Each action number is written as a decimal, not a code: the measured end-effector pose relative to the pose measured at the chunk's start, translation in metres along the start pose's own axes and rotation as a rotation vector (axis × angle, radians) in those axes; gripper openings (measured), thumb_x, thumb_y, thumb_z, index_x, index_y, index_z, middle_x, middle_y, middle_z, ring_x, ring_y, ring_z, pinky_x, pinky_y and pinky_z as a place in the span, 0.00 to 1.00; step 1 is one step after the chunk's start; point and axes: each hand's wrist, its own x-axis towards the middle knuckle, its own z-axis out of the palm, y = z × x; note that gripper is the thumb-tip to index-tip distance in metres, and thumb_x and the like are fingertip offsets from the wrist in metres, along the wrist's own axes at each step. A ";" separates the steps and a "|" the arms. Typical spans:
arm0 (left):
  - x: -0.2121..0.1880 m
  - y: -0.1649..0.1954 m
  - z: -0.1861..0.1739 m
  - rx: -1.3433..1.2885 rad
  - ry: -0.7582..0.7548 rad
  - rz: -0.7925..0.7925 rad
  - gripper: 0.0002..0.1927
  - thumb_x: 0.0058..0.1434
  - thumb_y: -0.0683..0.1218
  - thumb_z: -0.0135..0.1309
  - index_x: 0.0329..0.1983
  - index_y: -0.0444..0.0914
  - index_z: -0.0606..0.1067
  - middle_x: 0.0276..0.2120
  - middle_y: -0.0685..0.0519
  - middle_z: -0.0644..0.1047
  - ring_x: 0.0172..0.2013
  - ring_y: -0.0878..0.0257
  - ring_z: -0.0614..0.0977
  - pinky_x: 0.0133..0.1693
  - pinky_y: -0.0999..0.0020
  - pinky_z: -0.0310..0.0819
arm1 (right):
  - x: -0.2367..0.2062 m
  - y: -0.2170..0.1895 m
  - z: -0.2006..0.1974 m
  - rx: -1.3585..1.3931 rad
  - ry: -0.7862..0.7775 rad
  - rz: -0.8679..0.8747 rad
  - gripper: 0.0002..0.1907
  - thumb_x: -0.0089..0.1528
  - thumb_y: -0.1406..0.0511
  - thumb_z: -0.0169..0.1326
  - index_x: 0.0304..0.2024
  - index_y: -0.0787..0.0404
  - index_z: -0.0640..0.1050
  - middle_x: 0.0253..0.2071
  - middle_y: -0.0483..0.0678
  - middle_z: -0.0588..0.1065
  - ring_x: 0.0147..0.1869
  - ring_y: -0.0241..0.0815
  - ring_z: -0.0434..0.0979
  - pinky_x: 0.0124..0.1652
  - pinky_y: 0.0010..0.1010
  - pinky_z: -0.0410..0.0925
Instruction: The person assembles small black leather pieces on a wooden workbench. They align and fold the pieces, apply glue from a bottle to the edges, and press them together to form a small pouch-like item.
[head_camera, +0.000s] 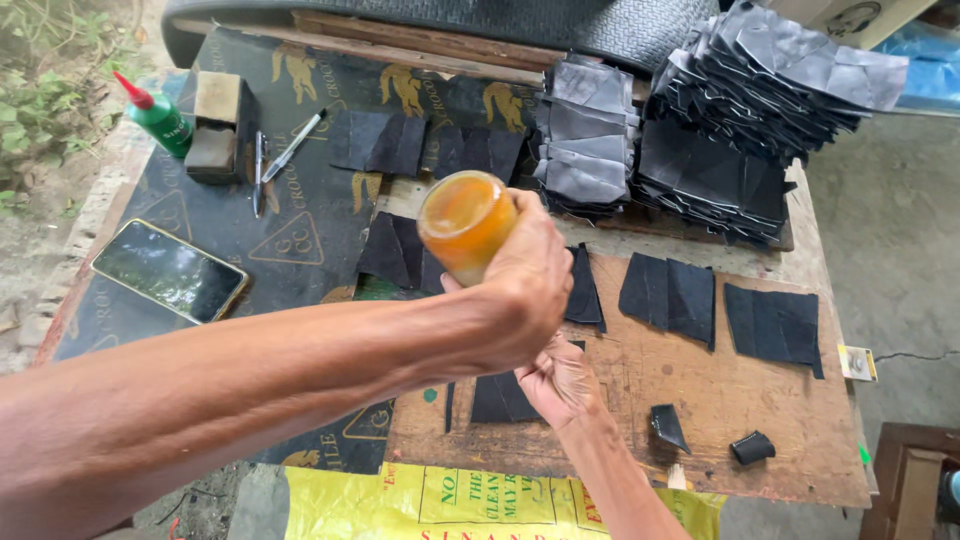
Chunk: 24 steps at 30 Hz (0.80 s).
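1. My left hand (520, 290) has its fingers clamped on an orange jar (465, 225), tipped above the bench (700, 400).
2. My right hand (560, 380) presses a black leather piece (500, 398); finger state: cannot tell.
3. Risk: jar contents could spill across nearby cut pieces (668, 295).

Bare wood on the worktop (700, 400) toward the near right corner; stacked black leather pieces (760, 90) crowd the far edge.
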 end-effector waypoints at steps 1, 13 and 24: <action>-0.001 0.000 -0.005 0.046 -0.026 -0.019 0.29 0.36 0.38 0.78 0.45 0.37 0.82 0.46 0.47 0.82 0.47 0.48 0.81 0.46 0.42 0.73 | -0.005 0.003 0.012 -0.011 0.018 0.023 0.31 0.57 0.73 0.59 0.63 0.68 0.67 0.57 0.57 0.75 0.56 0.45 0.81 0.53 0.35 0.75; 0.009 -0.005 -0.026 0.303 -0.144 -0.066 0.31 0.38 0.40 0.76 0.49 0.39 0.81 0.47 0.46 0.82 0.47 0.50 0.81 0.50 0.45 0.73 | -0.016 0.014 0.102 -0.262 -0.396 -0.024 0.38 0.69 0.63 0.57 0.76 0.66 0.55 0.68 0.57 0.68 0.63 0.40 0.71 0.64 0.39 0.69; 0.020 -0.022 -0.031 0.273 -0.097 -0.118 0.30 0.42 0.41 0.74 0.51 0.37 0.80 0.47 0.40 0.82 0.46 0.47 0.81 0.52 0.46 0.74 | -0.002 -0.021 0.065 -0.288 -0.371 -0.204 0.32 0.62 0.62 0.57 0.67 0.61 0.66 0.63 0.53 0.73 0.63 0.43 0.75 0.62 0.39 0.72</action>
